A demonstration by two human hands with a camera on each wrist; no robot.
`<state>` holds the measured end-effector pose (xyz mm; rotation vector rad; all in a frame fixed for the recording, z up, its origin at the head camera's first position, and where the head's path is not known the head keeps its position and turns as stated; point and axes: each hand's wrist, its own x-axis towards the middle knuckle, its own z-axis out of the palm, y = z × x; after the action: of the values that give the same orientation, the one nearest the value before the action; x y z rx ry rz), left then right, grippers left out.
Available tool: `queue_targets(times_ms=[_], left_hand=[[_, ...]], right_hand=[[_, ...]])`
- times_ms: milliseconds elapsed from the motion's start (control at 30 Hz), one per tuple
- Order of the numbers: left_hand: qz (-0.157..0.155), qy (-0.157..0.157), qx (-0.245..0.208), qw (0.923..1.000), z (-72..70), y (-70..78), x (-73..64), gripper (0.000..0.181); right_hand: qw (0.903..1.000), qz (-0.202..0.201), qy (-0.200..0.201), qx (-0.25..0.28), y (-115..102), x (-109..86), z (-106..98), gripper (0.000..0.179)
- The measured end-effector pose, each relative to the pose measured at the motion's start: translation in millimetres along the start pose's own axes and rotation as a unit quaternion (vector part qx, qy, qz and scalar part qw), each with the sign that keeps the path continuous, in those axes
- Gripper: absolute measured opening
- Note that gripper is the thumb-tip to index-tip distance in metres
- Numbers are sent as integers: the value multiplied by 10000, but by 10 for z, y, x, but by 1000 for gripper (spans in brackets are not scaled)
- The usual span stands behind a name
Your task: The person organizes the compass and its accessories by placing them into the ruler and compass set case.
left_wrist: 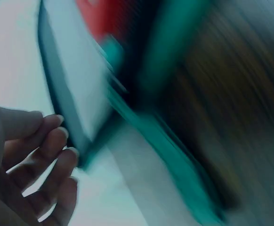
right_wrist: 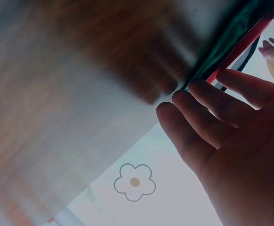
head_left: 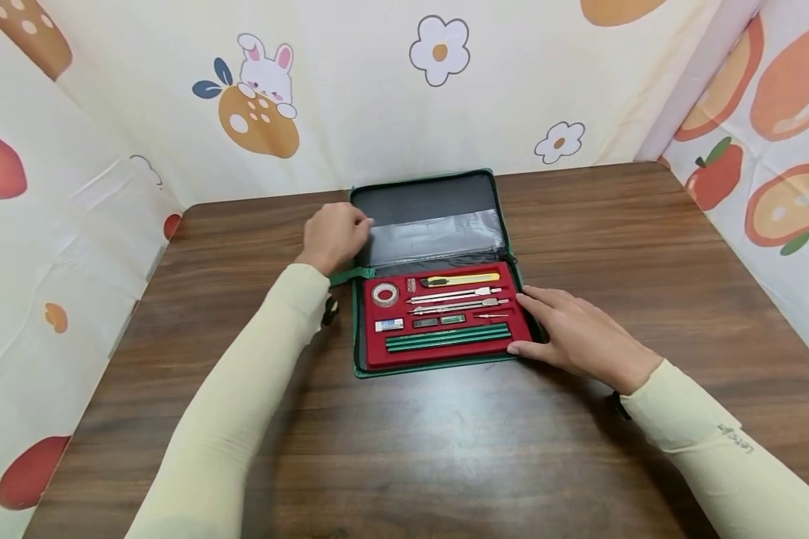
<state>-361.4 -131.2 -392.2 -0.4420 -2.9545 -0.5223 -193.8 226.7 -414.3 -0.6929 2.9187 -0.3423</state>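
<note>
A green zip case (head_left: 431,372) lies unfolded on the table, its dark lid (head_left: 418,196) turned back toward the wall. Inside is a red tray (head_left: 404,359) holding a tape roll (head_left: 376,294), a yellow utility knife (head_left: 463,280), two silver compasses (head_left: 455,296), an eraser (head_left: 389,325), small lead or part boxes (head_left: 453,320) and green pencils (head_left: 448,338). At the lid's left edge is my left hand (head_left: 335,233); its loosely bent fingers (left_wrist: 57,139) show in front of that edge in the left wrist view. My right hand (head_left: 576,333) rests at the tray's right side, fingers extended.
The brown wooden table (head_left: 404,457) carries the case. A patterned cloth (head_left: 357,97) with flowers and a rabbit hangs behind, and similar cloth (head_left: 792,112) borders both sides. A clear pocket (head_left: 438,238) spans the lid's inside.
</note>
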Motion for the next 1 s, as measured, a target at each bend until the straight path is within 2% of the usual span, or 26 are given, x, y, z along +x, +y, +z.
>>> queue_targets(times_ms=[67, 133, 200, 333, 400, 467, 533, 633, 767, 833, 900, 1000], left_hand=[[-297, 147, -152, 9993, 2, -166, -22, 41], [-567, 337, -324, 9973, 21, -301, -47, 40], [-845, 398, -620, 9937, 43, -404, -71, 39], [-1245, 239, -1361, 9826, 64, -501, -74, 36], [-1430, 37, -1863, 9720, 55, -503, -54, 37], [-1621, -150, -2440, 9560, 40, -480, -22, 36], [-1777, -207, -2894, 9403, 23, -451, 12, 37], [-1951, -38, -3500, 9162, -12, -399, 49, 33], [-1929, 306, -4125, 8898, -91, -335, 63, 30], [-1867, 418, -4305, 8821, -139, -300, 57, 31], [-1789, 527, -4403, 8783, -186, -262, 43, 34], [-1664, 679, -4382, 8807, -263, -197, 8, 35]], right_hand=[[10000, -45, 21, -14, -6, 12, 12, 90], [9999, -122, 54, -35, -14, 26, 32, 90], [9998, -187, 55, -50, -25, 34, 56, 90], [9999, -143, 22, -19, -51, 25, 82, 89], [10000, -68, -1, 32, -61, 18, 88, 89], [10000, -18, -5, 56, -69, 13, 90, 89], [10000, 3, 26, 62, -72, 9, 93, 89], [9999, -38, 110, 34, -74, 2, 89, 89], [9999, -32, 163, -3, -63, -15, 66, 89], [9998, -30, 191, -30, -52, -25, 50, 89], [9998, -5, 198, -61, -45, -32, 33, 89], [9997, 24, 200, -125, -36, -37, 9, 90]])
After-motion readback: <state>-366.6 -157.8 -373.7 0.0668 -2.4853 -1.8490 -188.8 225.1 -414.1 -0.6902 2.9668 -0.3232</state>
